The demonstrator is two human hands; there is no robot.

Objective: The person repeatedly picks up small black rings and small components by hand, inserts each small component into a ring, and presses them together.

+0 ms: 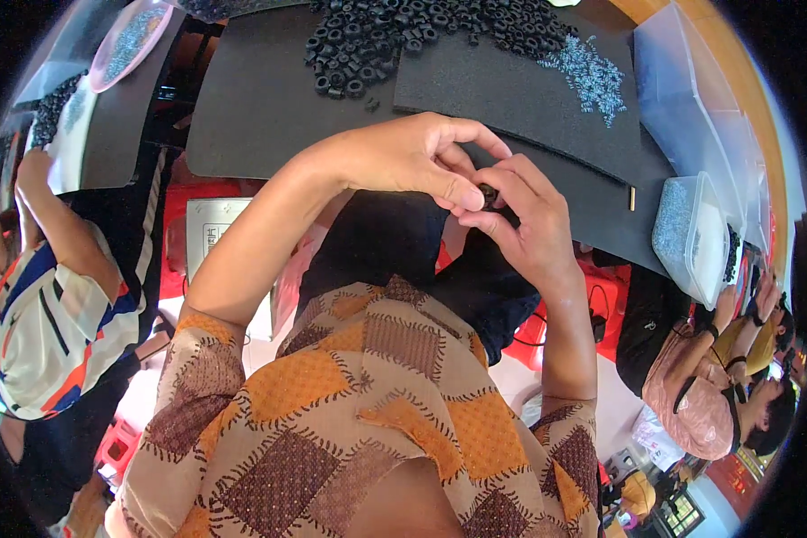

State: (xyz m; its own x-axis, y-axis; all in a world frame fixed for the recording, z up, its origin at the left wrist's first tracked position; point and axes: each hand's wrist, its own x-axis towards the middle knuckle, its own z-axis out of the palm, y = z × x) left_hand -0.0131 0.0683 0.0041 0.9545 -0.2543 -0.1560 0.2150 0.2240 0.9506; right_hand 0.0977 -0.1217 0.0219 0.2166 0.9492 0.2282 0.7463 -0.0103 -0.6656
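My left hand (426,160) and my right hand (531,211) meet in front of me, just off the near edge of the dark table. Between their fingertips is a small black ring-shaped part (488,195), pinched from both sides and partly covered by the fingers. Beyond my hands lies a big heap of similar black ring parts (394,40). To its right, small shiny silvery pieces, perhaps springs or clips (592,76), are scattered on a black board (511,112).
A clear plastic bin (690,233) of small pale pieces stands at the table's right, beside a tall clear container (677,81). Far left is a pink-rimmed basin (130,45). Co-workers sit on both sides. A small brass-coloured pin (633,198) lies near the right edge.
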